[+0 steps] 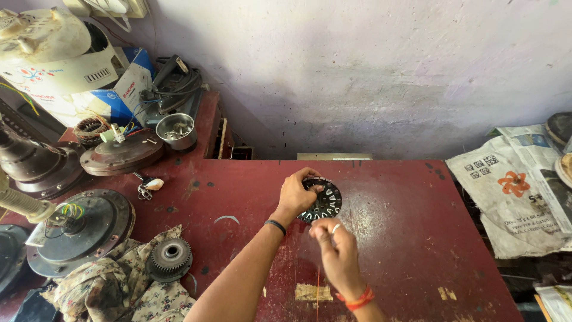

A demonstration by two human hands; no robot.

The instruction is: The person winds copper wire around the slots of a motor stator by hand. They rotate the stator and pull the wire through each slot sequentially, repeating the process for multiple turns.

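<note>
My left hand grips a round black slotted stator core by its left rim and holds it just above the dark red table. A black band sits on that wrist. My right hand is below the core with its fingers pinched together near the core's lower edge; a thin copper-coloured wire seems to hang down from it. It wears a ring and a red thread at the wrist.
Ceiling fan motor housings and a second stator on a floral cloth lie at the left. Behind them stand a metal cup, a cardboard box and a white fan. Newspapers cover the right side.
</note>
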